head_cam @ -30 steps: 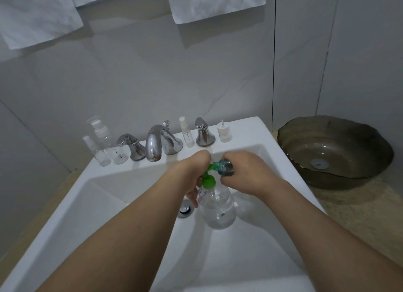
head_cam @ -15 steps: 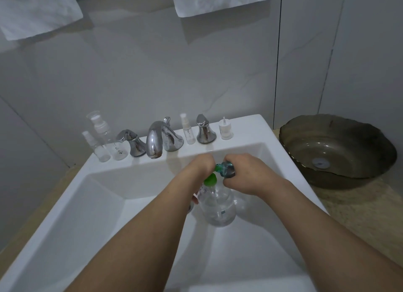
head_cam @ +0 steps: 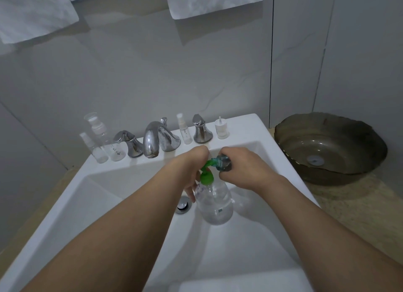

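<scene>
The left hand (head_cam: 192,168) curls its fingers round the neck of the big bottle (head_cam: 214,204) and holds it steady over the sink (head_cam: 130,182), so spills land there. The right hand (head_cam: 242,171) grips the small bottle (head_cam: 222,163), tipped into the green funnel (head_cam: 206,176) to pour.

I see a pale marbled wall (head_cam: 130,73) beyond the right hand (head_cam: 244,169), with white towels (head_cam: 216,1) hanging high above it. Right of that hand, a dark glass basin (head_cam: 353,143) sits on a speckled beige desk (head_cam: 359,215). Light is dim.
</scene>
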The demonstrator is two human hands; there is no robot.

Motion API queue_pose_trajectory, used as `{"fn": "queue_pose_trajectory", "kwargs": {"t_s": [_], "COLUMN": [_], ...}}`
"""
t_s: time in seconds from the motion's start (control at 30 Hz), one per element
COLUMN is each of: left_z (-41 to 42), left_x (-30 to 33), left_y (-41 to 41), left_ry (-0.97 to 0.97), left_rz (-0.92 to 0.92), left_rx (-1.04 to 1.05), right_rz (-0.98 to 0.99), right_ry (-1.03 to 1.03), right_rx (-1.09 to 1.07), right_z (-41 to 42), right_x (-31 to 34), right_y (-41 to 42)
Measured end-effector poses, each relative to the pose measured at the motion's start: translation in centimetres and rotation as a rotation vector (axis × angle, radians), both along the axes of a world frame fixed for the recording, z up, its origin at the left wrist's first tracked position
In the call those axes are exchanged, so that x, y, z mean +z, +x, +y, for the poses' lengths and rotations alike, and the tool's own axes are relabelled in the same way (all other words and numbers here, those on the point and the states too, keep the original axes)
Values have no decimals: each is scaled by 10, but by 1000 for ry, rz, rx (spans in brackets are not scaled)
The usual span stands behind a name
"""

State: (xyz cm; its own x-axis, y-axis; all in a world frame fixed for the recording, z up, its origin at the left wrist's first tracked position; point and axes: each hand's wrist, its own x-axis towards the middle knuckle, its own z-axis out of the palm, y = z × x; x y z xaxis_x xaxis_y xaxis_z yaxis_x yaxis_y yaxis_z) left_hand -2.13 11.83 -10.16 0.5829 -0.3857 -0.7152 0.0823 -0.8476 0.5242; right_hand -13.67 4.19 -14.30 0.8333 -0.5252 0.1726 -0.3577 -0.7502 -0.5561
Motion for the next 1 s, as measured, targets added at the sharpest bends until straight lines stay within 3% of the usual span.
{"fn": "queue_pose_trajectory", "kwargs": {"t_s": [0.5,0.73,1.0], "left_z": [0,-6,-6], "left_x": [-11,-14,-12], "left_y": [-11,-6,12], "left_ry": [-144,-134,-13], "left_rz": [-309,-292,8], "left_rx": [-89,-121,-52], "right_rz": [96,89,-17], "right_ry": [52,42,-39], "right_rx": [13,26,1], "right_z": [-1,-2,-2], "right_x": [-7,-8,-3], "right_y": [4,3,2]}}
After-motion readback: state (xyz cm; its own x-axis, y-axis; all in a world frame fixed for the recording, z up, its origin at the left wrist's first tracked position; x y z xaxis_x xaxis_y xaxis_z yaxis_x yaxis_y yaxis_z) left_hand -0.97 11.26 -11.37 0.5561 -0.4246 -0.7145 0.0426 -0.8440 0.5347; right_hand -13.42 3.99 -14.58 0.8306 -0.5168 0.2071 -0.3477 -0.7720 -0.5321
